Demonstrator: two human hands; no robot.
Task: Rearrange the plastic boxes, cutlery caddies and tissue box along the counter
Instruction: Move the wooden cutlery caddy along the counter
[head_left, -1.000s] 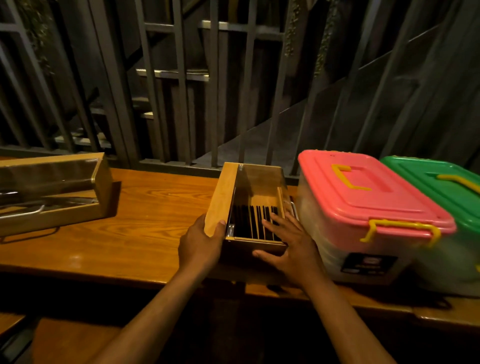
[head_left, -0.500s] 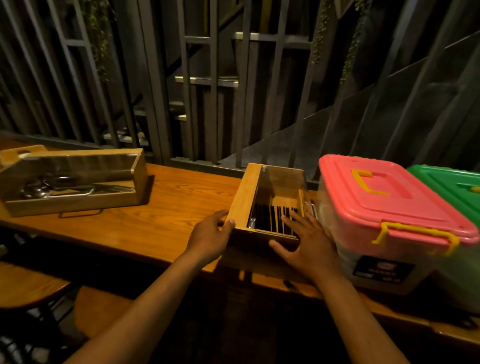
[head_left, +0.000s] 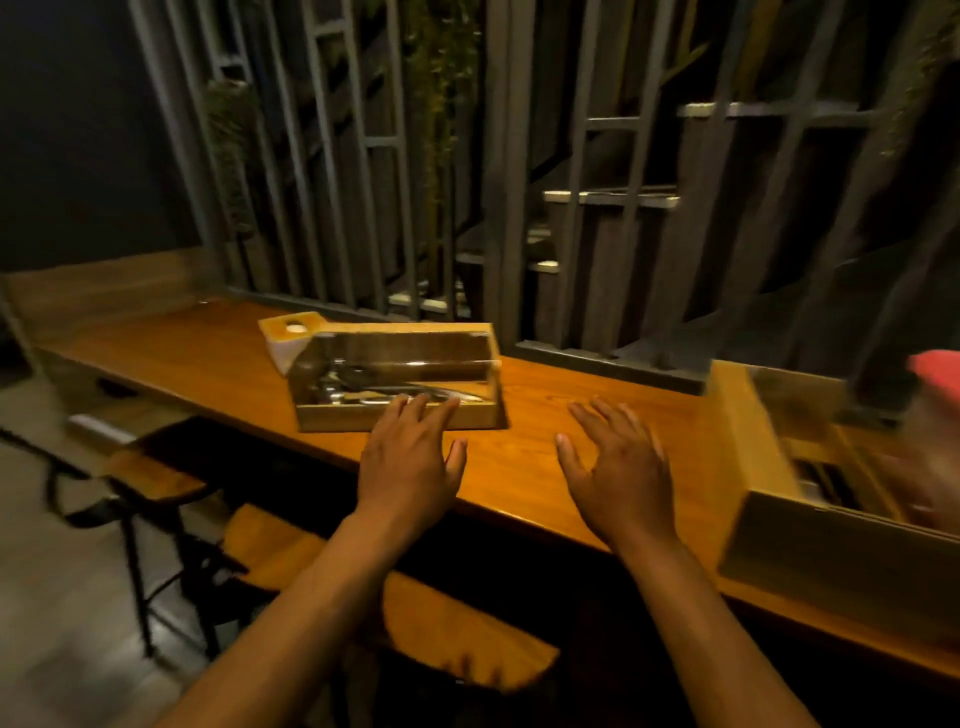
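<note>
A wooden cutlery caddy (head_left: 400, 374) with a clear lid and metal cutlery inside lies lengthwise on the wooden counter (head_left: 524, 462). My left hand (head_left: 408, 462) is open, its fingertips at the caddy's front edge. My right hand (head_left: 618, 467) hovers open over bare counter to the right of that caddy. A second wooden caddy (head_left: 779, 493) with dark cutlery stands at the right, blurred. A corner of the pink-lidded plastic box (head_left: 937, 371) shows at the far right. A wooden tissue box (head_left: 291, 332) stands behind the left caddy's end.
A grey metal railing (head_left: 509, 208) runs along the counter's far edge. Wooden stools (head_left: 457, 623) stand under the near edge, one more stool (head_left: 156, 473) to the left. The counter ends at a low wooden wall (head_left: 104, 286) on the left.
Both hands have let go of the right caddy and moved left toward the other caddy. My view has swung left, so the pink and green boxes have nearly left the frame.
</note>
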